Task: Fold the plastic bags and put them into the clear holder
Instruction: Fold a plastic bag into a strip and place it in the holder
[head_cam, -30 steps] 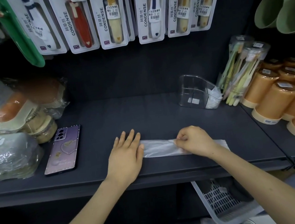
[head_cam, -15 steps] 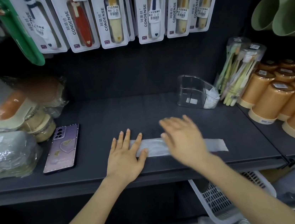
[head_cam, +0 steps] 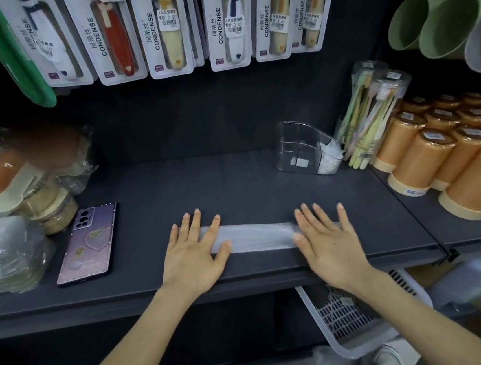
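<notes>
**A:** The left hand (head_cam: 193, 254) lies palm down, fingers straight and spread, pressing one end of the plastic bag (head_cam: 258, 236). It grips nothing.

**B:** And the right hand (head_cam: 328, 241)?

**A:** The same: flat and open on the other end. Between them the bag is a long, narrow strip lying across the front of the dark shelf (head_cam: 233, 183), close to its edge.

**B:** Where is the clear holder (head_cam: 298, 148)?

**A:** Further back and to the right, well apart from the bag, just beside the toothbrush tubes (head_cam: 376, 114). Something white and crumpled, probably folded bags (head_cam: 328, 157), sits in its right compartment.

**B:** What could go wrong from here?

**A:** The film looks thin, slick and springy. When the person lifts the palms, the strip will likely puff open and lose its crease. The shelf looks smooth and matte, so a sideways push could slide the strip instead of folding it, perhaps over the edge toward the white basket (head_cam: 350, 320) below.

**B:** And the holder?

**A:** It is rigid, transparent plastic with a slanted wall, and it looks light. Stuffing in a loose bundle might shove it against the tubes.
</notes>
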